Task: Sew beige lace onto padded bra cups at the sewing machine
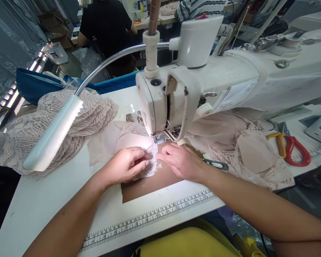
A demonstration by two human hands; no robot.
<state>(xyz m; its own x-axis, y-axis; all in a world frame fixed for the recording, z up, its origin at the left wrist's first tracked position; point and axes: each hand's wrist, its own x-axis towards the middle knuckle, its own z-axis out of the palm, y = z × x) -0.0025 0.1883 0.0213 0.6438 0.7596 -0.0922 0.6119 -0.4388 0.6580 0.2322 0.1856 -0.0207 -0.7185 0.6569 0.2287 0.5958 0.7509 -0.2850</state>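
On the white tabletop [55,203]: left hand [132,162], thumb and fingers pinching a pale lace fabric piece [152,165]; right hand [180,161], bent fingers beside its edge, grip impossible to tell. Under the lace, a flat brown sheet [141,191]; beyond, a white sewing machine [151,101]. Possible faults: uneven pull puckering the lace; fingers straying under the machine, pricked.

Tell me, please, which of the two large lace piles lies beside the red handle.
The right pile; the red handle is at its edge, whereas the left pile lies behind the lamp.
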